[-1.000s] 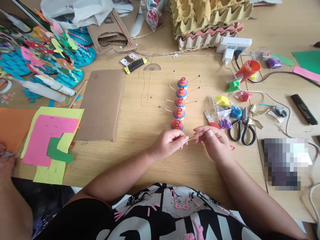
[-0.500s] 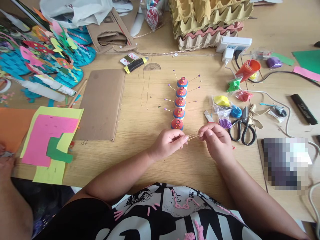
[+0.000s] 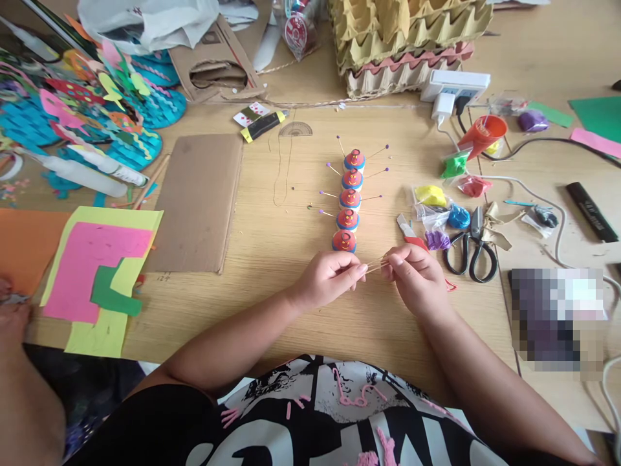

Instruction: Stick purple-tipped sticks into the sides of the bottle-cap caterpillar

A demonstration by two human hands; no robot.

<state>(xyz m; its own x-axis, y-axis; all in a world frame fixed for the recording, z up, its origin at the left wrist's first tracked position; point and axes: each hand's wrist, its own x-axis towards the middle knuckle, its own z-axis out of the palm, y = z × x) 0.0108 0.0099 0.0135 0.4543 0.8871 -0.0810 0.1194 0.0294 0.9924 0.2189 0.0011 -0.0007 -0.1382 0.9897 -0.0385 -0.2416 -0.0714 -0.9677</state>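
My left hand (image 3: 334,275) and my right hand (image 3: 412,275) are both closed in a pinch on thin wooden sticks (image 3: 376,264) that span the small gap between them. Just beyond my left hand, several red-and-blue domes with yellow faces (image 3: 350,199) stand in a row running away from me. Thin sticks with purple tips (image 3: 378,172) poke out from the sides of the farther domes. The nearest dome (image 3: 344,241) shows no sticks. To the right of the row, a cutter with a red handle (image 3: 413,238) lies partly behind my right hand.
Black-handled scissors (image 3: 474,249) and bags of coloured clay (image 3: 431,195) lie right. A cardboard sheet (image 3: 194,200) and coloured paper (image 3: 92,272) lie left. Egg trays (image 3: 402,52) and a power strip (image 3: 456,84) stand behind. Another person's hand (image 3: 12,310) shows at the left edge.
My right hand has shifted slightly left along the sticks, its fingers rearranged. More of the cutter's red handle shows beside it. My left hand has barely moved.
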